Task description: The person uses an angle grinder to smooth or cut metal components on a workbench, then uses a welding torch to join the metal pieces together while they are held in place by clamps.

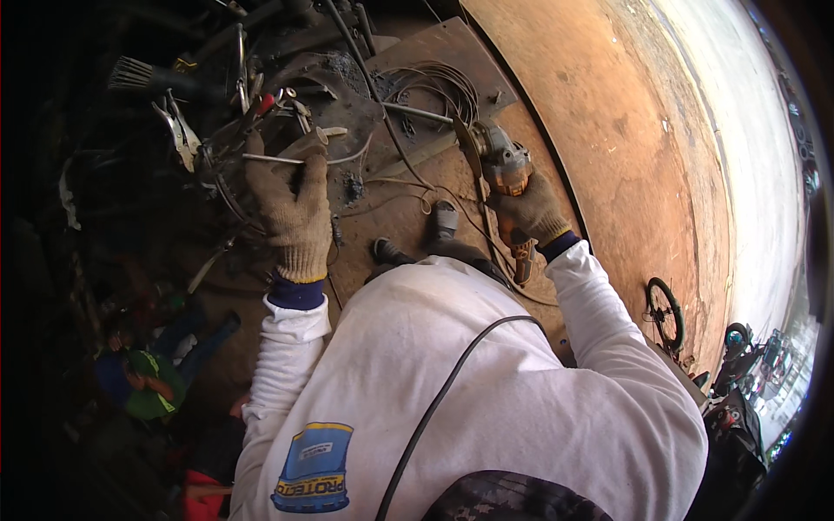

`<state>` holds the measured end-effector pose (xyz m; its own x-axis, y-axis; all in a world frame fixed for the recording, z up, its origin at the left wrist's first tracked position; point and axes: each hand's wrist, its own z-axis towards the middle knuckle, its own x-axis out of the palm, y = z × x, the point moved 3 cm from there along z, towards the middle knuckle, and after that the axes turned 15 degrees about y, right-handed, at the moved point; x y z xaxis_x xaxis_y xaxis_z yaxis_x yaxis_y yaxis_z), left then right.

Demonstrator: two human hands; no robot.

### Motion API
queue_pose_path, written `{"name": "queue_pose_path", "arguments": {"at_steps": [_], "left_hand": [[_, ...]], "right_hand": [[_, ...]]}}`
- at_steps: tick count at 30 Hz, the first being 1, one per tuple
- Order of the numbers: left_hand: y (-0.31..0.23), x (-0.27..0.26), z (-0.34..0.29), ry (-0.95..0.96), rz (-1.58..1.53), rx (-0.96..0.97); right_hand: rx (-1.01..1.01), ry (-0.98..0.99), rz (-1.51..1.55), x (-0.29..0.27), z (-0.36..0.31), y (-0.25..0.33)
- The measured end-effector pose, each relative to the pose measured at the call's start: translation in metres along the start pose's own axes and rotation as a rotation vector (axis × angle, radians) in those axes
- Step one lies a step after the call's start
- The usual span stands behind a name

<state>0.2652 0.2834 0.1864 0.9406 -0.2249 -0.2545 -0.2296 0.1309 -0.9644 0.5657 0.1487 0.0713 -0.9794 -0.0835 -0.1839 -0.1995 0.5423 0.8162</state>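
Brush (139,76) lying at far left; pliers (184,143) resting among dark clutter just left of the gloved left hand (294,204). Thin pale rod (276,159) crossing that hand's fingers; cannot tell whether they are gripping it or only touching it. Wire coil (439,87) lying farther right on the metal table (426,50). At right, the gloved right hand (534,208) grasping a grinder (508,165) by its body, disc (466,143) pointing up on its left side, just beside the table.
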Motion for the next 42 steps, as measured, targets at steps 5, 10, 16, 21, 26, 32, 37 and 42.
{"name": "queue_pose_path", "arguments": {"at_steps": [5, 10, 16, 21, 26, 32, 37, 42], "left_hand": [[0.008, -0.018, -0.015, -0.132, 0.089, -0.004], [0.016, -0.027, -0.029, -0.248, 0.108, -0.029], [0.01, -0.041, -0.022, -0.349, 0.14, -0.052], [0.008, -0.06, -0.018, -0.31, 0.555, -0.106], [0.011, -0.073, -0.015, -0.312, 0.468, -0.094], [0.006, -0.078, -0.018, -0.403, 0.764, -0.016], [0.011, -0.087, -0.018, -0.277, 0.758, -0.061], [-0.004, -0.084, -0.017, -0.183, 1.147, 0.058]], "right_hand": [[-0.001, 0.005, 0.024, 0.002, 0.004, 0.008], [0.015, 0.004, 0.005, 0.003, 0.009, 0.013], [0.004, 0.001, -0.063, 0.005, 0.016, 0.015], [0.004, 0.023, -0.092, 0.005, 0.026, 0.011], [-0.044, 0.005, -0.085, 0.005, 0.029, 0.018], [0.02, 0.004, -0.125, 0.001, 0.025, 0.025], [0.005, -0.011, -0.091, 0.0, 0.024, 0.024], [-0.033, -0.006, -0.029, 0.001, 0.029, 0.013]]}}
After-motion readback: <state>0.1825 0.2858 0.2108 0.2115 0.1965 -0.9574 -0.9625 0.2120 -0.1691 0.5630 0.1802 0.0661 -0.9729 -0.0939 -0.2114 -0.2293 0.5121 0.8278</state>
